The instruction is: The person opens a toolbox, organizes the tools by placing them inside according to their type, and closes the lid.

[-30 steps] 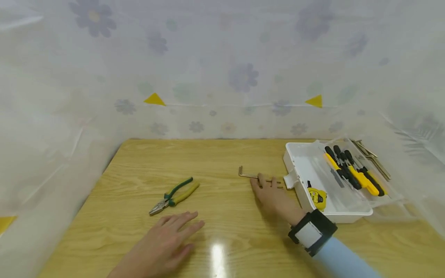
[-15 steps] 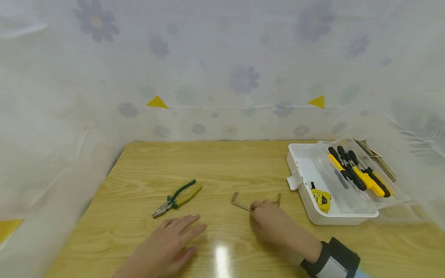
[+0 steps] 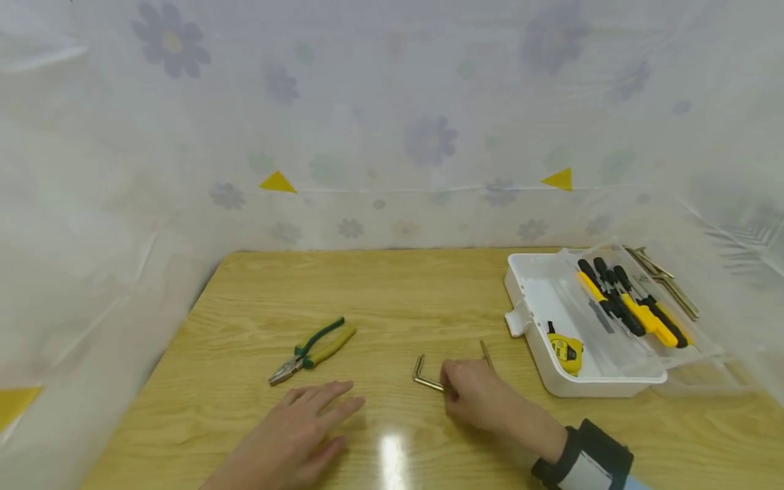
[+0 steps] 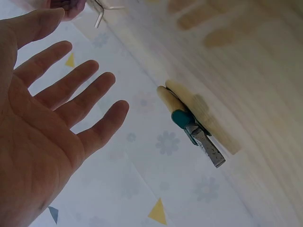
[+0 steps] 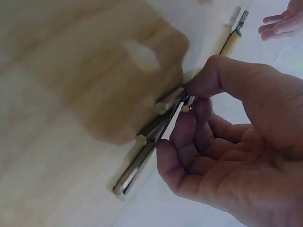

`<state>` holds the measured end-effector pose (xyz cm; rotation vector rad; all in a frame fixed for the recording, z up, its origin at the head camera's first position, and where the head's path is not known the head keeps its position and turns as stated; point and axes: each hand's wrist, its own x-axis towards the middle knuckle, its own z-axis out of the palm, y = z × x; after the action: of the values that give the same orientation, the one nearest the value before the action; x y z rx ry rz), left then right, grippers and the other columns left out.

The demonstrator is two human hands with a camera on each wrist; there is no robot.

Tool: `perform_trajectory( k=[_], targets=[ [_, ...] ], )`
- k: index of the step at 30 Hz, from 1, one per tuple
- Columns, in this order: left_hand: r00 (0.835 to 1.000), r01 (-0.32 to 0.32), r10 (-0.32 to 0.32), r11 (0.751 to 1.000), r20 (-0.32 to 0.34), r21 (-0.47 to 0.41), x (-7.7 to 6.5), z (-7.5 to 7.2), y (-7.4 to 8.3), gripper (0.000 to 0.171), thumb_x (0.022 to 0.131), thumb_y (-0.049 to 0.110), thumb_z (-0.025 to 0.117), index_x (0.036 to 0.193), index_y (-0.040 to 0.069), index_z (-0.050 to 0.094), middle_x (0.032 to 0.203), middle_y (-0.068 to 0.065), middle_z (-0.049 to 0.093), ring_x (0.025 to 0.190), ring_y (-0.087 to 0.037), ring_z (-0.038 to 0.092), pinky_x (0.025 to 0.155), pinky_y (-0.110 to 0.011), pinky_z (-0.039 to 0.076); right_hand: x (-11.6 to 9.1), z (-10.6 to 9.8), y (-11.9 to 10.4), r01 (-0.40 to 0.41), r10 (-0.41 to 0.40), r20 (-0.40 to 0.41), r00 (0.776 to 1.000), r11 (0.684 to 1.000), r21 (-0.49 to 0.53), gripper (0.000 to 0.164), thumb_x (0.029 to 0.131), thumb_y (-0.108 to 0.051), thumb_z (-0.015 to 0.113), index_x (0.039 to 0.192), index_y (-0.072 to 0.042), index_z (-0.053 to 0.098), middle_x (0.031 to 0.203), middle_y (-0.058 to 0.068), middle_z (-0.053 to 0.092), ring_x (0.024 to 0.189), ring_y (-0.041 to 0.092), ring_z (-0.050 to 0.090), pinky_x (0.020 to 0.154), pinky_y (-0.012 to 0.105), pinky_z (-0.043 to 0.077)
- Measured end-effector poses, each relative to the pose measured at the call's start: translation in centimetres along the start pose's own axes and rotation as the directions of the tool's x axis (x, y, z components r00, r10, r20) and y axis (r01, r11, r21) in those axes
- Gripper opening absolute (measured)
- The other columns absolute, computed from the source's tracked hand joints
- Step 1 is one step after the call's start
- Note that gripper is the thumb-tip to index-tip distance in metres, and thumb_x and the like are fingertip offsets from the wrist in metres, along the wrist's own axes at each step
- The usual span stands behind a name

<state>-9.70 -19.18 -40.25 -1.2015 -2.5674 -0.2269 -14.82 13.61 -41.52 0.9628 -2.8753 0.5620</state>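
Observation:
My right hand [image 3: 480, 391] pinches a few brass-coloured hex keys [image 3: 430, 384] low over the wooden table, right of centre. In the right wrist view thumb and fingers meet around the hex keys [image 5: 130, 172], whose six-sided ends point away from the palm. The fingers hide their middle parts. My left hand [image 3: 300, 429] is held palm down above the table with spread, relaxed fingers and nothing in it. Just beyond it lie pliers [image 3: 331, 348] with green and yellow handles, their metal nose pointing toward the near left. The left wrist view shows the same pliers [image 4: 181, 119] beyond the fingertips.
At the right stands a white toolbox [image 3: 603, 388] with its clear lid opened. Inside sit a yellow tape measure [image 3: 566, 352] and several yellow-and-black screwdrivers [image 3: 646, 320]. More hex keys [image 3: 680, 298] lie along its right side. A flowered sheet [image 3: 392, 122] hangs behind the table.
My right hand has closed its fingers on the hex keys and drawn them nearer to me, away from the toolbox, turning them somewhat. The left hand and the pliers have stayed in place.

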Motion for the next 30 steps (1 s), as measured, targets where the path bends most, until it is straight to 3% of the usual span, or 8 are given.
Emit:
perform_trajectory(
  k=[7,13,19,22,26,30],
  targets=[
    [0.999,-0.022,0.023,0.999,-0.038,0.026,0.0,0.2,0.0,0.056,0.091,0.034,0.076,0.143,0.021,0.06,0.144,-0.005,0.061,0.119,-0.02,0.067,0.088,-0.046,0.057,-0.5,-0.5,-0.1,-0.046,0.044,0.044,0.998,0.998,0.034,0.02,0.07,0.0,0.071,0.08,-0.012,0.058,0.075,-0.005,0.053,0.067,0.004,0.044,0.059,0.02,0.04],
    [0.999,-0.016,0.017,1.0,-0.031,0.009,-0.1,0.1,0.0,0.055,0.092,0.033,0.075,0.143,0.021,0.059,0.144,-0.004,0.061,0.119,-0.02,0.066,0.088,-0.047,0.057,-1.0,-1.1,0.1,-0.049,0.049,0.047,0.998,0.999,-0.009,0.015,0.077,-0.002,0.071,0.089,-0.011,0.066,0.074,-0.007,0.058,0.066,0.001,0.045,0.059,0.021,0.042],
    [0.999,-0.018,0.018,1.0,-0.043,0.005,-0.1,0.3,-0.2,0.055,0.091,0.033,0.076,0.143,0.02,0.06,0.144,-0.005,0.06,0.119,-0.02,0.066,0.088,-0.046,0.057,-1.8,-2.4,0.3,0.077,-0.079,-0.077,0.994,0.997,-0.028,0.017,0.082,0.002,0.074,0.094,-0.008,0.069,0.074,-0.009,0.059,0.067,0.0,0.045,0.059,0.02,0.042],
    [0.999,-0.016,0.016,1.0,-0.042,0.004,-0.1,0.3,-0.1,0.055,0.091,0.033,0.075,0.143,0.02,0.06,0.145,-0.004,0.06,0.119,-0.02,0.066,0.088,-0.046,0.057,-2.3,-2.9,0.6,0.141,-0.14,-0.153,0.978,0.99,-0.004,0.015,0.088,0.003,0.072,0.098,-0.007,0.07,0.08,-0.004,0.068,0.072,-0.001,0.052,0.06,0.019,0.046],
    [0.999,-0.019,0.019,1.0,-0.039,0.009,-0.1,0.3,0.0,0.054,0.092,0.034,0.075,0.143,0.022,0.06,0.144,-0.004,0.061,0.119,-0.02,0.066,0.088,-0.047,0.057,-2.9,-3.3,1.2,0.182,-0.17,-0.26,0.951,0.983,0.023,0.017,0.087,0.007,0.072,0.1,-0.004,0.071,0.087,0.003,0.075,0.073,-0.001,0.061,0.059,0.016,0.05],
    [0.999,-0.022,0.023,1.0,-0.041,0.008,-0.1,0.3,0.2,0.055,0.09,0.032,0.076,0.141,0.021,0.061,0.143,-0.005,0.062,0.118,-0.021,0.067,0.088,-0.047,0.058,-3.6,-3.2,1.9,0.191,-0.186,-0.259,0.948,0.982,-0.008,0.016,0.082,0.005,0.078,0.09,-0.009,0.073,0.08,-0.003,0.074,0.07,-0.002,0.062,0.059,0.015,0.05]
  ],
)
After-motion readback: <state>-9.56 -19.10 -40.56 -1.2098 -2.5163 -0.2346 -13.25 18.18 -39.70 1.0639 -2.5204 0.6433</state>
